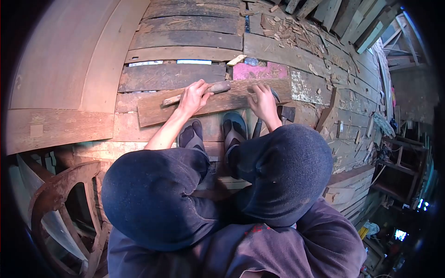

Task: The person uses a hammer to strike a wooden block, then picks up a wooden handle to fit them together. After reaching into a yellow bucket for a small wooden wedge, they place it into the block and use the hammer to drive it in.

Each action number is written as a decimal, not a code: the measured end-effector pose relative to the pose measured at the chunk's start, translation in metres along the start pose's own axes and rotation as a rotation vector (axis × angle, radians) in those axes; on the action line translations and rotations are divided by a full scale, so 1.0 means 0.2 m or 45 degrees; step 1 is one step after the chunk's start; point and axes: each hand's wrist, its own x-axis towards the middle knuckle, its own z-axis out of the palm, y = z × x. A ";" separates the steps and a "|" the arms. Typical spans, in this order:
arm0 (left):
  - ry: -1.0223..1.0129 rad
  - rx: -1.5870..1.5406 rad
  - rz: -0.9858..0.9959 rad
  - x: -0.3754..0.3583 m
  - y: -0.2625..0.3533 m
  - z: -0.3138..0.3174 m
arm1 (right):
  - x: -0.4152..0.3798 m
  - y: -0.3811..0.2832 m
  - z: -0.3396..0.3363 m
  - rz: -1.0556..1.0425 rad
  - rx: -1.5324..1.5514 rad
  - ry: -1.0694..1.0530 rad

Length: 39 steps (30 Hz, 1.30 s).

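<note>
A long brown plank [153,112] lies across the floorboards in front of my feet. My left hand [194,96] is closed around a short, rough wooden stick [219,87] with a thick rounded end, held over the plank. On the plank's right part, my right hand [263,103] has its fingers bent down and drawn together. A dark curved edge [276,96] shows beside its fingers; what they hold, if anything, is hidden. Just right of that wrist lies a dark blocky tool head [287,112]. A dark handle [257,128] shows between my right foot and my forearm.
Wood chips [289,33] litter the floorboards ahead. A pink piece [259,71] lies behind the plank, near a small wood offcut [237,60]. Large wooden panels [60,60] stand at left, above a carved wooden frame [51,194]. Timber pieces [347,21] lean at upper right.
</note>
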 end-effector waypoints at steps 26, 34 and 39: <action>0.100 0.119 0.067 -0.08 0.04 0.04 | -0.07 0.02 0.23 -0.059 -0.119 -0.243; 0.115 0.097 0.048 -0.08 0.03 0.05 | -0.06 0.00 0.25 -0.078 -0.180 -0.217; 0.089 0.072 -0.002 -0.05 0.07 0.01 | 0.01 -0.02 0.24 0.055 0.265 -0.031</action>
